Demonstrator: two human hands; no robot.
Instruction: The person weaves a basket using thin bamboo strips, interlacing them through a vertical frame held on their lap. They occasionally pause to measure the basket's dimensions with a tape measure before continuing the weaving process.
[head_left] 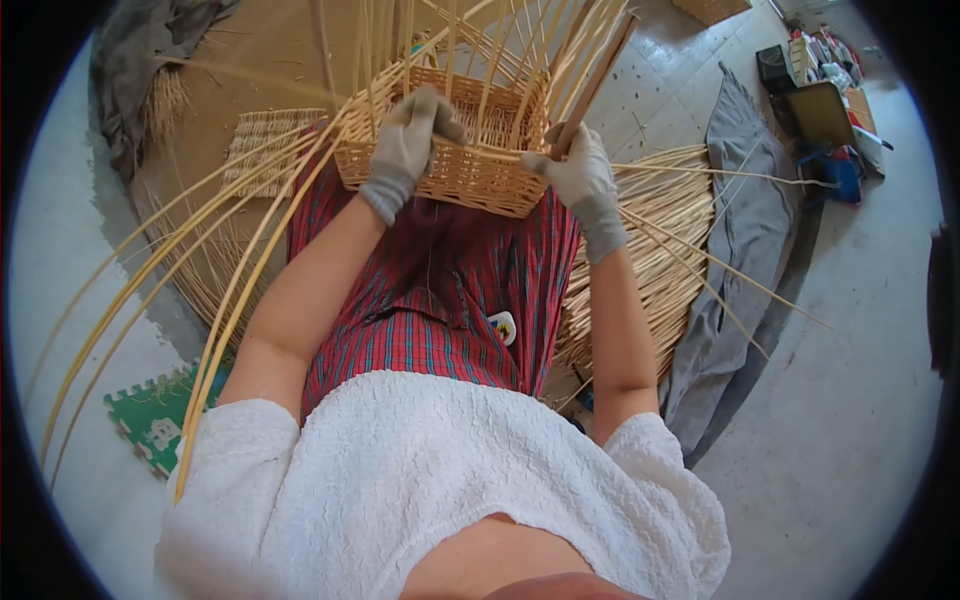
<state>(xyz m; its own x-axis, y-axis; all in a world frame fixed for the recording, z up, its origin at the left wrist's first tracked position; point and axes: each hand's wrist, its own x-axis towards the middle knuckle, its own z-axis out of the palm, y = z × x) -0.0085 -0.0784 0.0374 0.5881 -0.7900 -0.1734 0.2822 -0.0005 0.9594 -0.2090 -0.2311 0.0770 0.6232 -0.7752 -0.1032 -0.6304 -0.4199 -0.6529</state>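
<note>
A rectangular wicker basket [478, 188] with tall upright stakes rests on my lap, its near wall facing me. My left hand [412, 140], in a grey-white glove, is closed over the near rim left of the middle. At the right end of that rim, my gloved right hand [582, 180] grips a flat brown stick [603, 75] that slants up and to the right. Between both hands a pale rod runs along the rim. Long loose wicker rods [180, 262] sweep from the basket's left side past my left arm. The fingertips are partly hidden.
A large bundle of pale rods [650, 270] lies at my right beside a grey cloth [740, 240]. A woven piece [262, 150] and thin rods lie at the left. A green foam mat [155, 415] is at the lower left. Boxes and a blue container [845, 180] stand far right.
</note>
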